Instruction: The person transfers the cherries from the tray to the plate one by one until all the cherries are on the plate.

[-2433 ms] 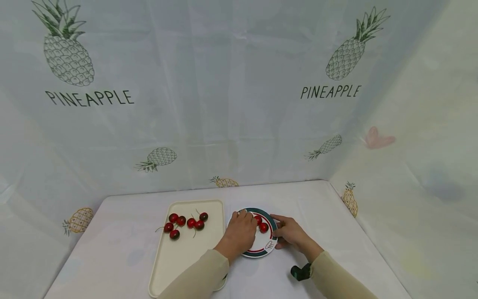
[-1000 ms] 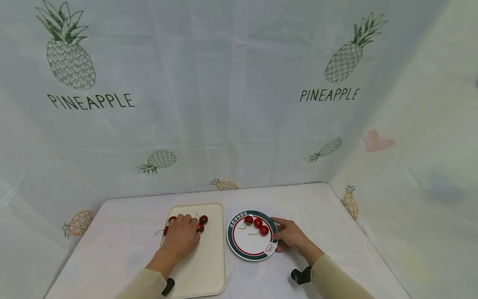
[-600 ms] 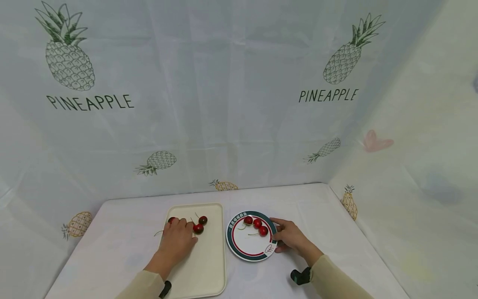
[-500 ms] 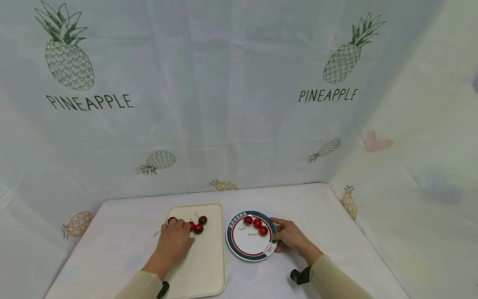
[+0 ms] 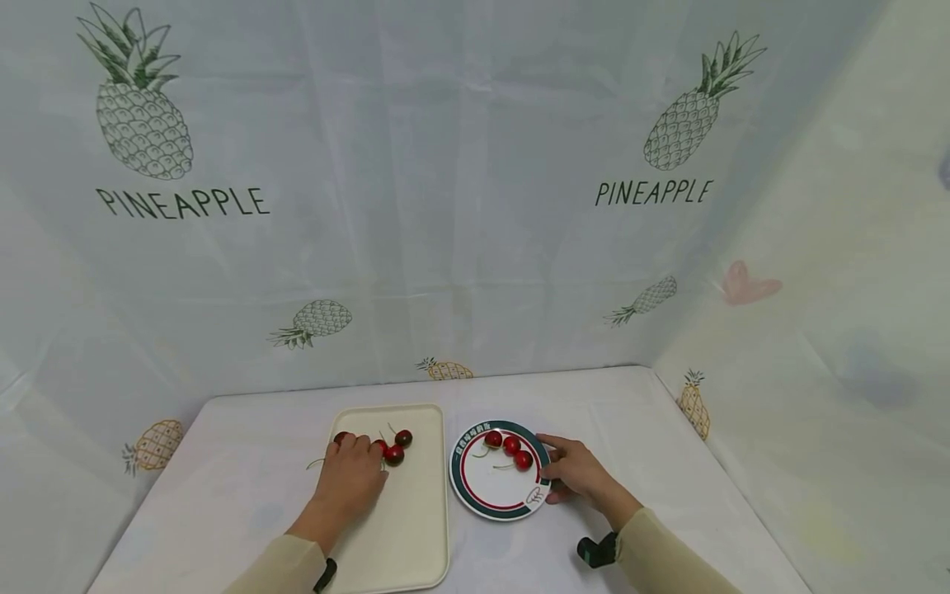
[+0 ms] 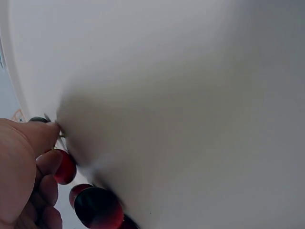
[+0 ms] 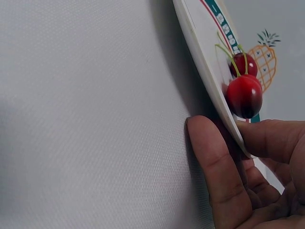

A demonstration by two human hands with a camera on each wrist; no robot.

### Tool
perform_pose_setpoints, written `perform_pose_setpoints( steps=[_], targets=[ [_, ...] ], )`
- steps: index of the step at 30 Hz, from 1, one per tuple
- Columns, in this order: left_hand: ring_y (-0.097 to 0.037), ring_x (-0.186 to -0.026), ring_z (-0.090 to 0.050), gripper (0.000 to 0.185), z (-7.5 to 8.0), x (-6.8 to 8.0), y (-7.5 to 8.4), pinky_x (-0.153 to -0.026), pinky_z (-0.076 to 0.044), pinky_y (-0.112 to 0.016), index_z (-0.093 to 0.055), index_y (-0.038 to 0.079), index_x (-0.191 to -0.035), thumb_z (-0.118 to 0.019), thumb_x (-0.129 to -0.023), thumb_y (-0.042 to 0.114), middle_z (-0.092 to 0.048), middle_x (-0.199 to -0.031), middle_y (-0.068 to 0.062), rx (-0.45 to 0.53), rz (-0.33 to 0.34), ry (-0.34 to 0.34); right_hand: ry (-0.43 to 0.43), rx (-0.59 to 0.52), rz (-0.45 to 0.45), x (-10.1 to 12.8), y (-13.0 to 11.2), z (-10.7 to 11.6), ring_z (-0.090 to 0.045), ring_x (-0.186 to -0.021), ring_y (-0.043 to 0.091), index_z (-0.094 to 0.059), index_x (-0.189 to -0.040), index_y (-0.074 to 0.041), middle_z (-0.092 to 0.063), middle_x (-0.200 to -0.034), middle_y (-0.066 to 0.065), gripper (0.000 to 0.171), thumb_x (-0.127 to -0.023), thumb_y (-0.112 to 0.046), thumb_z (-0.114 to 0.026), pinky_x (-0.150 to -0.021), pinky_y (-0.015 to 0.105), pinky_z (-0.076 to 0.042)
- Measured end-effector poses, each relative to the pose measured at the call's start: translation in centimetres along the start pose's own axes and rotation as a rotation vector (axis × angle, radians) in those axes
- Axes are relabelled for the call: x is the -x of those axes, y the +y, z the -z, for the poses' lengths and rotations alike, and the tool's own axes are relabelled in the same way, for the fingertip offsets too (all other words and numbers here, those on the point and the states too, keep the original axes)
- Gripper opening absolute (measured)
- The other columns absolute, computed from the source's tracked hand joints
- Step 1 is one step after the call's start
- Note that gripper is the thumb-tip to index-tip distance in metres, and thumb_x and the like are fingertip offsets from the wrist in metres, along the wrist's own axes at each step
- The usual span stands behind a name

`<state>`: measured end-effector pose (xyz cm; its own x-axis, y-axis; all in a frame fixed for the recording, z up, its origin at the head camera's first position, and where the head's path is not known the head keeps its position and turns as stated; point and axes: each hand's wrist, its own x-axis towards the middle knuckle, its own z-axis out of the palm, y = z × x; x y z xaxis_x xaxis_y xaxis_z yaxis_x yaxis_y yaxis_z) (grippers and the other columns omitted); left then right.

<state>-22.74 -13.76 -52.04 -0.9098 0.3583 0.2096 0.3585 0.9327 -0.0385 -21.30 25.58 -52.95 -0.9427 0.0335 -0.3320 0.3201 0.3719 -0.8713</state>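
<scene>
Over the cherries at the upper left of the cream tray [image 5: 411, 528] is my left hand [image 5: 350, 478]. In the left wrist view its thumb and curled fingers close around a red cherry [image 6: 66, 167] and its stem. More cherries lie beside it on the tray, including a dark cherry [image 6: 97, 207]; the hand hides part of the group in the head view. My right hand [image 5: 579, 472] grips the right rim of a round white plate [image 5: 497, 487] with a green band, thumb on top and fingers below. Three stemmed cherries [image 5: 512, 445] sit on the plate.
A white cloth [image 5: 631, 412] covers the table, and a pineapple-print curtain [image 5: 475, 206] stands behind it. The tray and plate lie side by side with a narrow gap. Black straps [image 5: 597, 551] are on both wrists.
My left hand moved from the plate left to the tray, leaving a third cherry fully visible on the plate. Over the last half second it barely moved. The right hand kept its grip on the plate.
</scene>
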Motion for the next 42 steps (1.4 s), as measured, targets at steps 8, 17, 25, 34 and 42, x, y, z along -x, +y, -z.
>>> perform_pose_setpoints(
  steps=[8, 17, 25, 34, 42],
  targets=[
    [-0.031, -0.094, -0.052, 0.007, -0.5, 0.1, -0.3, -0.082, -0.044, -0.052, -0.070, 0.004, -0.101, -0.069, -0.097, 0.009, -0.060, -0.094, -0.009, -0.061, -0.042, -0.013, -0.007, -0.011, -0.002, 0.1, 0.0, 0.1, -0.069, -0.072, 0.025, -0.051, -0.156, -0.013, -0.061, -0.123, 0.019, 0.072, -0.090, -0.001, -0.077, -0.061, 0.039, -0.062],
    [-0.030, -0.093, -0.052, 0.020, -0.2, 0.2, -0.4, -0.081, -0.044, -0.051, -0.072, 0.004, -0.100, -0.078, -0.094, 0.022, -0.063, -0.096, -0.009, -0.058, -0.039, 0.005, -0.003, -0.008, -0.006, 0.1, 0.0, 0.1, -0.069, -0.073, 0.025, -0.050, -0.156, -0.013, -0.061, -0.128, 0.021, 0.072, -0.091, -0.001, -0.076, -0.062, 0.039, -0.062],
    [-0.030, -0.094, -0.053, 0.009, 0.1, 0.5, -0.5, -0.080, -0.044, -0.049, -0.071, 0.006, -0.096, -0.073, -0.097, 0.014, -0.061, -0.092, -0.007, -0.037, -0.032, 0.030, -0.011, -0.011, 0.000, 0.1, 0.1, 0.0, -0.070, -0.075, 0.026, -0.050, -0.156, -0.012, -0.062, -0.129, 0.020, 0.071, -0.091, -0.002, -0.076, -0.062, 0.040, -0.062],
    [-0.026, -0.091, -0.050, 0.016, 0.8, 0.6, -1.8, -0.077, -0.040, -0.044, -0.067, 0.008, -0.098, -0.077, -0.096, 0.020, -0.059, -0.093, -0.004, -0.019, -0.021, 0.126, -0.011, -0.001, 0.004, 0.1, 0.0, 0.0, -0.070, -0.074, 0.025, -0.050, -0.157, -0.012, -0.064, -0.127, 0.019, 0.072, -0.090, -0.002, -0.077, -0.062, 0.040, -0.062],
    [-0.023, -0.081, -0.040, 0.020, 1.6, 0.8, -1.9, -0.072, -0.034, -0.038, -0.058, 0.011, -0.089, -0.077, -0.094, 0.013, -0.048, -0.083, -0.002, 0.002, -0.071, 0.247, -0.013, -0.006, 0.001, 0.2, -0.1, 0.1, -0.070, -0.074, 0.025, -0.050, -0.157, -0.012, -0.063, -0.127, 0.020, 0.072, -0.091, -0.003, -0.077, -0.062, 0.040, -0.062]
  ],
)
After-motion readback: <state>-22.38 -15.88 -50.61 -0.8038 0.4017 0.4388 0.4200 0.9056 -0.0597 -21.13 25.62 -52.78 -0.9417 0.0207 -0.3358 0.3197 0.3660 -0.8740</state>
